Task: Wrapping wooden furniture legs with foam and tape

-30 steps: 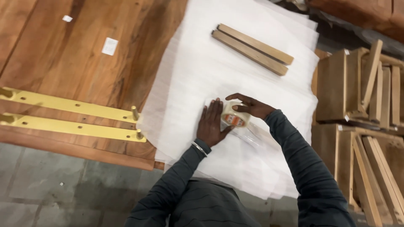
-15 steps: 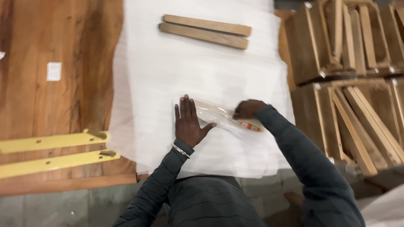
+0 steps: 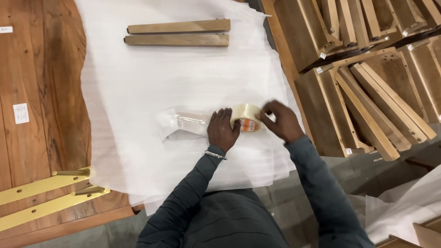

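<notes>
White foam sheet [image 3: 183, 87] wraps a wooden piece [image 3: 183, 123]; our left hand [image 3: 223, 131] presses it flat, open, while our right hand [image 3: 282, 121] grips the tape roll [image 3: 246, 118].

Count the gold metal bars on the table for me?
2. Both gold bars lie at the table's lower left corner, side by side: the upper bar and the lower bar. Their left ends run out of view.
</notes>
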